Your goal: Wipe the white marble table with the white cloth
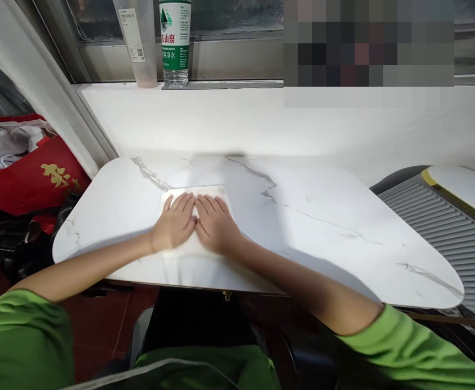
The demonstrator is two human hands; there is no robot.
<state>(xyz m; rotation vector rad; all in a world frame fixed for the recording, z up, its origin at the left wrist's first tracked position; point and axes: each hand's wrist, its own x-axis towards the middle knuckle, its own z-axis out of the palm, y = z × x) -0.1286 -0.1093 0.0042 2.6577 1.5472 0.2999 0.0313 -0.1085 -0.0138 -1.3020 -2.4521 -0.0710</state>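
Thin white square sheet (192,248): paper or cloth, cannot tell; flat on the white marble-patterned table (322,211), left of its middle
Left hand (174,225): palm down on sheet, fingers extended, gripping nothing
Right hand (216,225): same posture, meeting the left; paired placement probably spreads pressure evenly
Green-labelled clear plastic bottle (176,46): upright behind table, presumably out of the arms' way
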